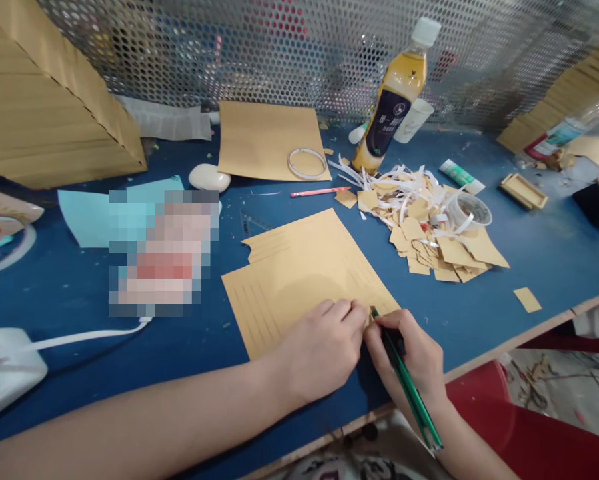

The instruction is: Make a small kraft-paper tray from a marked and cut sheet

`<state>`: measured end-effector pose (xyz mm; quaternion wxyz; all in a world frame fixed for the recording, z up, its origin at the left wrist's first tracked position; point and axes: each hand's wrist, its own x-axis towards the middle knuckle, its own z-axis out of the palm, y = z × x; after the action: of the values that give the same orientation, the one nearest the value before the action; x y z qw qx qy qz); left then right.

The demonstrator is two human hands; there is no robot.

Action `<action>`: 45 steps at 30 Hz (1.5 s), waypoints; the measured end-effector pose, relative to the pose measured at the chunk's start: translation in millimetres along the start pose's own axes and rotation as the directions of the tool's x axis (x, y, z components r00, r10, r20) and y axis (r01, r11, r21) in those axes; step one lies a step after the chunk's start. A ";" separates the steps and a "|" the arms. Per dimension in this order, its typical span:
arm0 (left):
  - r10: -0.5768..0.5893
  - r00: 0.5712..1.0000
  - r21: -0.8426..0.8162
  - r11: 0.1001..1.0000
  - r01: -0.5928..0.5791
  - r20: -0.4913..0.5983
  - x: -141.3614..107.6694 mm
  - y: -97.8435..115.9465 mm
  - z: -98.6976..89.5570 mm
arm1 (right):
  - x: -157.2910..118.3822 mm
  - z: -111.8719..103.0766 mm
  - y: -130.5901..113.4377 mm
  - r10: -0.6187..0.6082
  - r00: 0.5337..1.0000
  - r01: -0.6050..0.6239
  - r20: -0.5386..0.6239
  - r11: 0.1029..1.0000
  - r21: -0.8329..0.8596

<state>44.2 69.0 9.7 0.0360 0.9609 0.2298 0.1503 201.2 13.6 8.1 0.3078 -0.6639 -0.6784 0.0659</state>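
Observation:
My right hand [410, 353] is closed around a green utility knife [415, 399], its tip down at the right edge of a brown kraft paper sheet [299, 287]. My left hand [324, 347] presses on the lower part of that sheet with curled fingers, close beside the knife tip. What lies under those fingers is hidden. Rows of thin dark lines mark the sheet's left and right sides. Another brown piece with a notched left edge [274, 245] shows at its upper left. A clear set square [255, 225] lies just behind.
Paper scraps and white strips [419, 220] are heaped at right, beside a tilted drink bottle [392, 100]. A pink pencil [319, 192] and a brown sheet [264, 137] with a tape ring [307, 175] lie behind. A blurred-out device [167, 253] with a white cable [89, 339] is at left.

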 end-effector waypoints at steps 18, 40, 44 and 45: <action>0.018 0.999 0.004 1.000 -0.018 0.035 1.0 -1.0 1.5 | -1.2 0.1 -3.4 -0.028 0.998 0.028 -0.064 1.000 0.003; 0.012 1.000 0.009 1.000 -0.012 0.013 -1.0 -1.7 2.6 | -1.6 -10.6 -1.6 -0.038 0.997 0.053 -0.073 0.977 0.208; 0.029 1.000 0.031 0.999 -0.029 -0.005 -0.8 -2.4 2.9 | 6.9 -22.0 10.4 -0.126 0.990 0.139 -0.061 0.935 0.325; 0.034 0.999 0.039 0.999 -0.034 -0.006 -1.0 -2.5 3.0 | 8.9 -24.0 14.6 -0.146 0.989 0.139 0.000 0.941 0.307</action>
<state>43.1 70.8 6.2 0.0138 0.9647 0.2163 0.1497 226.6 15.9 23.1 0.4032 -0.5563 -0.7098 0.1553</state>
